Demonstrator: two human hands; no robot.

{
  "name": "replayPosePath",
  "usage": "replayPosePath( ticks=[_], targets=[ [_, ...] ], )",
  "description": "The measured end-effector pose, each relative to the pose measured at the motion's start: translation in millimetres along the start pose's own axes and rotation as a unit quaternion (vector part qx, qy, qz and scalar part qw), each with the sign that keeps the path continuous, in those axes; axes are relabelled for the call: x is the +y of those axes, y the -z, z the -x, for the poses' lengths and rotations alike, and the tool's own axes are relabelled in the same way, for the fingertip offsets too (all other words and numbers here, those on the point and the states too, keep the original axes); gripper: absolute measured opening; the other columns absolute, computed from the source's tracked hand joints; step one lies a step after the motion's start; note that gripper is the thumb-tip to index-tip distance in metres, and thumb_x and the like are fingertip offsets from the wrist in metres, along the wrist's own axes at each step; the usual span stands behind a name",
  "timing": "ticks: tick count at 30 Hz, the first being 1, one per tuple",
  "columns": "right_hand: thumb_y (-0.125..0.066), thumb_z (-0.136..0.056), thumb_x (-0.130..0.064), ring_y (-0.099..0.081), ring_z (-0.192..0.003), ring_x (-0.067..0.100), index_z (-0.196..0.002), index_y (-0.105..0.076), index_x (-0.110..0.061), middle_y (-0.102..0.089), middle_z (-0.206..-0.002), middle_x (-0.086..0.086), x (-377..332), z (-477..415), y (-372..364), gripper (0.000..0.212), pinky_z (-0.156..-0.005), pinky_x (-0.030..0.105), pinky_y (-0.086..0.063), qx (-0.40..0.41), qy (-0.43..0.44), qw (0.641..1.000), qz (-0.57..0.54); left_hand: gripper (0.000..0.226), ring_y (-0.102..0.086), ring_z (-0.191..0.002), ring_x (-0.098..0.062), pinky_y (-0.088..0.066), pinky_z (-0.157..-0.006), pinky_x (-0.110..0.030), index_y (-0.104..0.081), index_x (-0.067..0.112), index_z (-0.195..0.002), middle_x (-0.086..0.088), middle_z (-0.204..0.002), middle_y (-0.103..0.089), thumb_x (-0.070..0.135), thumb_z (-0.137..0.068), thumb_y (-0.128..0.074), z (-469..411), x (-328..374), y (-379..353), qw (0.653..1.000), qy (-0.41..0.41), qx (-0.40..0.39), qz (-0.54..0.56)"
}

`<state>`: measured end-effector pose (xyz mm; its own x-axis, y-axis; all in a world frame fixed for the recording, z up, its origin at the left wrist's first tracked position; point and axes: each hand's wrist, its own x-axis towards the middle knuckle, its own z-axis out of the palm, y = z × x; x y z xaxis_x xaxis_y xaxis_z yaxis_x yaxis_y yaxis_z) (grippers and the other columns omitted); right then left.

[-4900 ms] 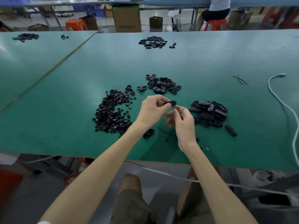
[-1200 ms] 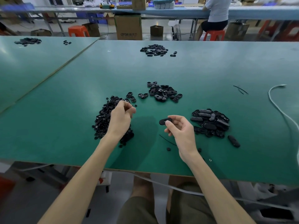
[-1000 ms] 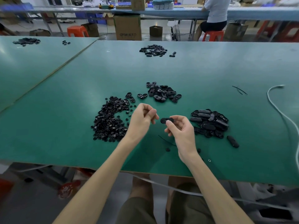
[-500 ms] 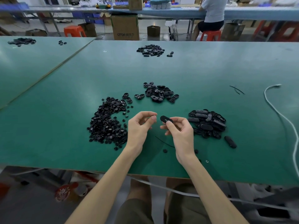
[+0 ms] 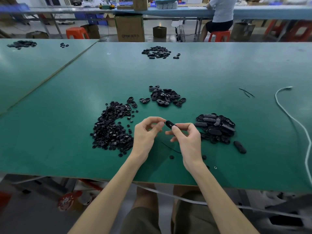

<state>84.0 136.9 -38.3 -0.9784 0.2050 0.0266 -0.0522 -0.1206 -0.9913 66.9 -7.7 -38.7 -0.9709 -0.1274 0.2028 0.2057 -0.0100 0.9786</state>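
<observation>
My right hand point(image 5: 187, 137) pinches a black oval plastic piece point(image 5: 169, 124) above the green table point(image 5: 50, 149). My left hand point(image 5: 146, 132) is just left of it, thumb and forefinger pinched together at the piece's left end; what they pinch is small and hidden by the fingertips. A heap of small black round parts point(image 5: 109, 129) lies left of my hands. A pile of open black oval shells point(image 5: 165, 97) sits beyond them. A pile of closed black ovals point(image 5: 216, 127) lies to the right, one lone oval point(image 5: 239, 146) beside it.
A white cable point(image 5: 287, 112) runs down the table's right side. A thin black strand point(image 5: 170, 147) and loose bits lie under my hands. Another black pile point(image 5: 157, 52) sits far back. A person point(image 5: 221, 12) sits on an orange stool behind; cardboard boxes point(image 5: 130, 27) stand there.
My left hand left the heap of small parts and came right with its fingers pinched, up to the oval piece. My right hand has kept hold of that piece the whole time.
</observation>
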Motion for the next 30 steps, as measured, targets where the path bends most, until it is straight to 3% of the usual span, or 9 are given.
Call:
replayPosePath(
  ticks=[2,6,10,16,25,30],
  targets=[
    [-0.07,-0.098,-0.015,-0.077,-0.079,0.027,-0.102,-0.063,-0.008,-0.079,-0.083,-0.003,-1.1,0.2,-0.2,0.011,-0.072,0.03,-0.057,0.001,0.0,1.0,0.0,0.01,-0.056,-0.067,-0.006,-0.045,-0.067,-0.015,-0.08,0.024,-0.093,0.002,-0.077,-0.067,0.015,-0.093,-0.075,-0.3,-0.6,0.4,1.0,0.003,0.002,-0.001],
    [-0.074,-0.096,-0.01,-0.078,-0.08,0.021,-0.101,-0.065,-0.006,-0.078,-0.086,-0.001,-3.2,1.0,0.3,0.011,-0.065,0.022,-0.056,0.002,0.005,1.0,-0.015,0.009,-0.064,-0.073,-0.006,-0.047,-0.067,-0.013,-0.079,0.019,-0.095,0.005,-0.085,-0.075,0.011,-0.093,-0.075,1.1,1.5,-1.2,1.0,0.001,-0.027,0.004],
    [-0.075,-0.095,-0.008,-0.079,-0.083,0.021,-0.102,-0.066,-0.005,-0.079,-0.09,0.008,-4.0,1.5,-0.4,0.011,-0.065,0.022,-0.057,0.001,0.009,1.0,-0.024,0.008,-0.07,-0.075,-0.009,-0.05,-0.068,-0.014,-0.076,0.012,-0.098,-0.002,-0.085,-0.077,0.009,-0.091,-0.077,1.5,2.9,-2.4,1.0,0.004,-0.03,0.009],
    [-0.077,-0.092,-0.005,-0.079,-0.085,0.022,-0.101,-0.069,-0.005,-0.079,-0.093,0.008,-4.0,1.4,-0.2,0.012,-0.065,0.022,-0.058,-0.014,0.014,0.999,-0.028,0.006,-0.074,-0.075,-0.016,-0.055,-0.073,-0.02,-0.074,0.006,-0.096,-0.004,-0.083,-0.077,0.006,-0.09,-0.076,2.4,4.0,-3.7,0.999,0.005,-0.034,0.021],
    [-0.076,-0.092,-0.002,-0.079,-0.092,0.025,-0.1,-0.071,-0.005,-0.079,-0.095,0.011,-4.3,0.9,1.0,0.01,-0.069,0.025,-0.059,-0.037,0.007,0.999,-0.037,0.005,-0.07,-0.086,-0.036,-0.055,-0.08,-0.029,-0.076,0.018,-0.091,-0.002,-0.084,-0.076,0.014,-0.089,-0.079,1.0,-0.7,-2.8,1.0,-0.004,-0.026,-0.016],
    [-0.077,-0.091,0.0,-0.079,-0.089,0.024,-0.099,-0.071,-0.004,-0.08,-0.09,0.009,-5.0,1.5,2.1,0.011,-0.069,0.023,-0.059,-0.047,0.009,0.998,-0.048,0.007,-0.075,-0.084,-0.023,-0.055,-0.075,-0.024,-0.074,0.016,-0.091,-0.003,-0.089,-0.076,0.014,-0.088,-0.081,1.3,0.1,-1.0,1.0,-0.002,-0.023,0.0]
  ],
)
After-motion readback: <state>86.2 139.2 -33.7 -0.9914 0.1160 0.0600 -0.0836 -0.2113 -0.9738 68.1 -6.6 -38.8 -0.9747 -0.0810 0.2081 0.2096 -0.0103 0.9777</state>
